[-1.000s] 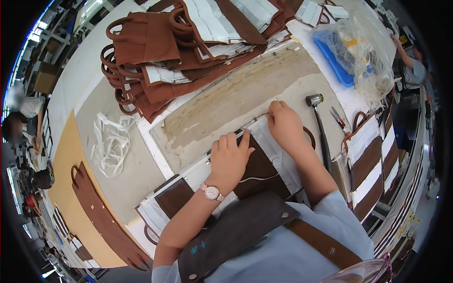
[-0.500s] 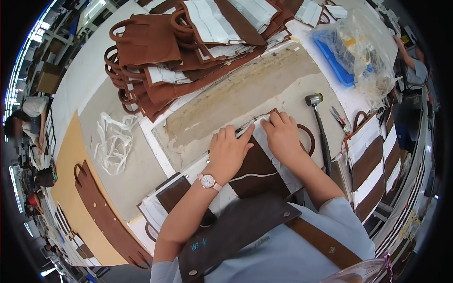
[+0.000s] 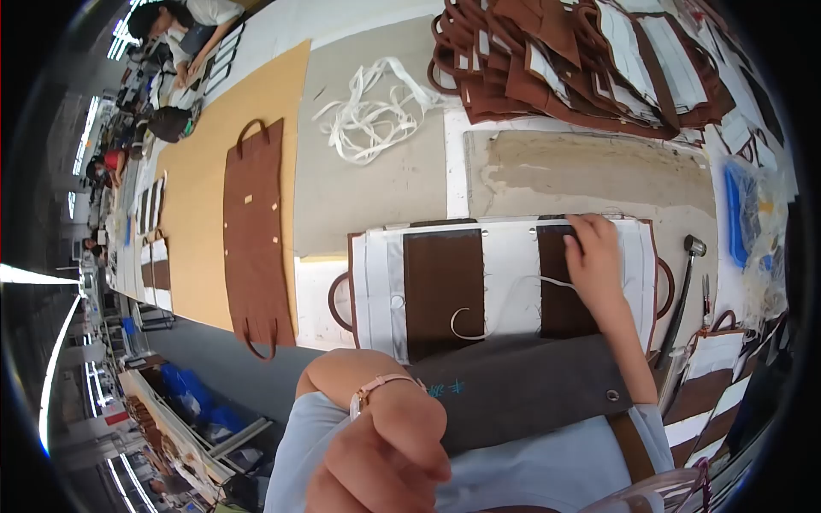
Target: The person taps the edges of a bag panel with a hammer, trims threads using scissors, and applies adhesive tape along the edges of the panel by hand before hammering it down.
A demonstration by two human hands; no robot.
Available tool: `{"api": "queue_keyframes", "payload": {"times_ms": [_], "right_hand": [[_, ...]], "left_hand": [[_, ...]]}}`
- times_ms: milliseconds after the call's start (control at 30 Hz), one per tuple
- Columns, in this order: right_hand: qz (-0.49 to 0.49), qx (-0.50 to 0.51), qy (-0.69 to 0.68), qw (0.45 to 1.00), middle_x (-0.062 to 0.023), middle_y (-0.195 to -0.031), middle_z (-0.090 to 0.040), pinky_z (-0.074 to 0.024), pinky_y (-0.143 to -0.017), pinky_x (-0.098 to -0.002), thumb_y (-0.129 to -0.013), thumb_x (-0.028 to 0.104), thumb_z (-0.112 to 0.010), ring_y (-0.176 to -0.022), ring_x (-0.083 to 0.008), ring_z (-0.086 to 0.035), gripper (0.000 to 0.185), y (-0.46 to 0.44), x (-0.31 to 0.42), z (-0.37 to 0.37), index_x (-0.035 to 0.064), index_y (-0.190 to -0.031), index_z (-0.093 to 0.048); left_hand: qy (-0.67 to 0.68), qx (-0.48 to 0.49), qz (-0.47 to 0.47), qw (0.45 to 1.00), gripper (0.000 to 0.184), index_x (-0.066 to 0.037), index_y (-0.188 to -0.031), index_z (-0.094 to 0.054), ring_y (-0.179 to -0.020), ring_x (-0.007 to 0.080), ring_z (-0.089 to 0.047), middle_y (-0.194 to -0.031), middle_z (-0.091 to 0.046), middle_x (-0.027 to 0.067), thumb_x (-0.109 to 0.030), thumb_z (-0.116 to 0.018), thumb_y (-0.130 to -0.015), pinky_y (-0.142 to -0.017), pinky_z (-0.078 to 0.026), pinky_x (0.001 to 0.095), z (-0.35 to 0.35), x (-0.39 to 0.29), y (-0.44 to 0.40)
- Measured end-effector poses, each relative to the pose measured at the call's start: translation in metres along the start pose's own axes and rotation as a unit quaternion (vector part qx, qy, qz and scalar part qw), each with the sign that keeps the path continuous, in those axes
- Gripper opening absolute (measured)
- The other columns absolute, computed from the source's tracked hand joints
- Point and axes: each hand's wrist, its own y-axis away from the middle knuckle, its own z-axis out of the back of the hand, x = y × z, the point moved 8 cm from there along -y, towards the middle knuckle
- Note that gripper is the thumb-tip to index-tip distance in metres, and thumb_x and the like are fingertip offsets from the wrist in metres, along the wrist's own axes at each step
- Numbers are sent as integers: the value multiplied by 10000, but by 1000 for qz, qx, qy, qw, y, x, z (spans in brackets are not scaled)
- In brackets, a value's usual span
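Note:
An unfinished bag panel with dark brown and white sections, brown edging and looped handles lies spread in front of me. My right hand grips its far edge near the right end, fingers bent over the rim and thumb on the near side. A thin white strip curls loosely across the panel. Close to the camera, low in the view, my left hand is raised off the panel with curled fingers. Whatever those fingers may hold is hidden. A watch on a pink strap circles the left wrist.
Brown bag pieces are piled at the back right. White tape lies tangled left of them. A flat brown piece rests on tan board. A hammer, snips and a blue tray are at right. Another person works far left.
My left hand has left the panel's far edge and come up close to the camera. The right hand stays at the edge. The view has turned to the left.

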Motion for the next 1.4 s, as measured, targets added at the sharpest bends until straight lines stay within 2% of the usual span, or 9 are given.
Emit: {"api": "queue_keyframes", "payload": {"times_ms": [100,367,600,767,833,900,1000,1067,1400], "right_hand": [[107,88,12,990,-181,-1170,-567,-415,-970,-474,-795,82,-693,-1135,-380,-514,358,-10,60,-31,16,-1143,-640],[160,222,44,961,-158,-1065,-602,-437,-866,-461,-859,208,-687,-1039,-349,-564,258,-54,114,-119,27,-1033,-631],[129,331,26,934,-160,-873,-642,-463,-788,-460,-882,317,-661,-884,-358,-603,306,-82,129,-164,23,-805,-627],[180,347,-35,920,-165,-930,-637,-474,-814,-471,-883,281,-649,-923,-357,-602,258,-80,157,-185,24,-870,-639],[190,319,-99,923,-142,-855,-607,-464,-766,-455,-865,224,-666,-856,-355,-580,204,-79,168,-192,38,-806,-608],[189,305,-124,925,-133,-847,-587,-458,-762,-448,-834,140,-669,-848,-345,-572,125,-78,178,-201,40,-825,-595],[199,273,-144,930,-121,-838,-581,-448,-780,-440,-786,59,-663,-844,-339,-564,85,-78,190,-209,44,-828,-591],[216,264,-141,929,-119,-860,-573,-441,-794,-435,-774,58,-652,-866,-325,-560,77,-76,197,-210,42,-827,-599],[233,202,-186,933,-116,-886,-554,-438,-767,-419,-766,-3,-646,-859,-330,-532,118,-69,204,-207,32,-875,-616]], "left_hand": [[95,96,175,975,89,-181,-823,-646,-852,34,-535,-890,-601,-109,-135,-692,-883,-728,-381,261,12,2,0],[96,115,233,961,80,-153,-1003,-671,-886,98,-606,-1035,-686,-94,-146,-652,-926,-740,-424,321,23,-16,1],[221,213,177,935,104,-164,-1041,-638,-960,107,-637,-1132,-688,-74,-124,-624,-946,-785,-438,347,52,3,-4],[208,200,164,943,67,-148,-964,-638,-952,196,-636,-1095,-678,17,-106,-633,-912,-785,-466,384,79,11,-10],[156,207,159,953,91,-118,-899,-659,-920,231,-661,-1067,-705,16,-47,-654,-842,-704,-487,357,104,14,-8],[-112,286,202,930,182,-89,-994,-672,-893,243,-661,-1067,-707,48,-39,-642,-821,-711,-470,362,118,32,0],[-480,374,293,737,386,-28,-1164,-653,-911,266,-615,-1064,-668,103,-7,-627,-780,-818,-441,381,158,85,42],[-581,388,303,648,401,-14,-1209,-629,-987,294,-574,-1087,-612,113,-3,-633,-808,-882,-432,413,200,106,93],[-608,431,321,585,526,-9,-1308,-571,-954,291,-536,-1106,-530,124,-138,-717,-819,-895,-444,387,231,130,124]]}}
